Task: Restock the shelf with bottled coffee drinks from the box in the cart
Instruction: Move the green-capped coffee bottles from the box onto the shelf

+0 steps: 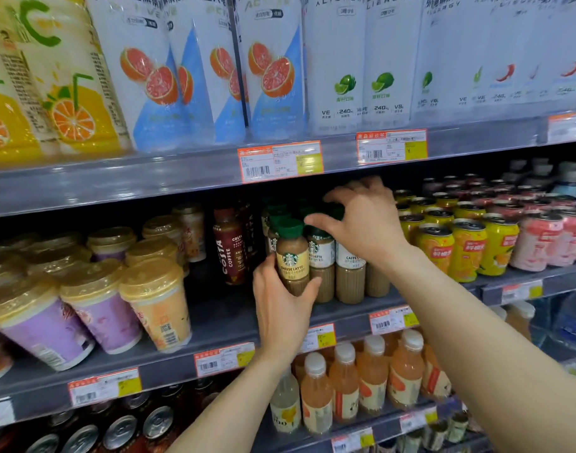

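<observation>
Maroon Costa bottle [231, 250] and shelved lattes [350, 279] flank the cheese latte [291, 256].

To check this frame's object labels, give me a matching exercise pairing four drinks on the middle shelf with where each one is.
Things:
1. Starbucks Cheese Latte bottle
2. Costa Coffee bottle
3. yellow cans
4. purple cups

Places:
A. far left of the middle shelf
B. standing just left of the Starbucks Cheese Latte bottle
C. gripped by the left hand
D. right of the Starbucks Caffè Latte bottles

Pairs: 1-C; 2-B; 3-D; 4-A
</observation>
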The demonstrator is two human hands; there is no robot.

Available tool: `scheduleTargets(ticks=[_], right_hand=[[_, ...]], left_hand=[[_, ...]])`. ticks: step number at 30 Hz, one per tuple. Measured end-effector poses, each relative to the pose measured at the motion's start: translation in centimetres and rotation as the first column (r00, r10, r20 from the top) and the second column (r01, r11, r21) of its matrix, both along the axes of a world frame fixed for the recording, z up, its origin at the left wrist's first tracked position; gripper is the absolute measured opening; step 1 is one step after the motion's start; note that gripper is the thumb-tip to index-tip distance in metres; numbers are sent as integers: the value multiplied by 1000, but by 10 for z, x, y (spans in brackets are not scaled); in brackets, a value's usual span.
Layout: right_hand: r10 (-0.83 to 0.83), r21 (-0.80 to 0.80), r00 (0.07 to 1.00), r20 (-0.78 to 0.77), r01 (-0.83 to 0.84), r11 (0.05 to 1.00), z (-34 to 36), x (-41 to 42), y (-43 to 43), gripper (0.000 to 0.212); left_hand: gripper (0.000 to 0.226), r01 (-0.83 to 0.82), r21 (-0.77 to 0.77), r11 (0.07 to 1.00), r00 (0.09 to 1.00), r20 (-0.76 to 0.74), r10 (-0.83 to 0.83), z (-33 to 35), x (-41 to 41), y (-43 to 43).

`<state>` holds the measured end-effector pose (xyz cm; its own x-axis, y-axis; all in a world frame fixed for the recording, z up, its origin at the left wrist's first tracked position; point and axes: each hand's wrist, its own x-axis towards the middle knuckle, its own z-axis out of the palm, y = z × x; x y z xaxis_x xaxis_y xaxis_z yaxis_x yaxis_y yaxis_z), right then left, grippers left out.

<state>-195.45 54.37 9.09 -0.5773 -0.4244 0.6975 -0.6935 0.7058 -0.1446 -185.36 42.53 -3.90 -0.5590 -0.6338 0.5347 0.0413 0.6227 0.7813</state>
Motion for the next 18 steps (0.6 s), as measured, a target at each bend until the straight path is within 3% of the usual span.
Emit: scheduleTargets(ticks=[5, 10, 18], right_hand=[[-6, 214, 996, 86, -13, 977, 13, -13, -7, 62], [55, 279, 991, 118, -86, 956, 17, -16, -3, 52], [210, 178, 908, 363, -288, 941, 28, -15, 4, 42]], left_hand=[[78, 5, -12, 1000, 997, 81, -4, -2, 2, -4], [78, 9, -2, 1000, 994, 111, -9, -1, 4, -4], [76, 37, 22, 999, 996, 86, -38, 3, 9, -4]])
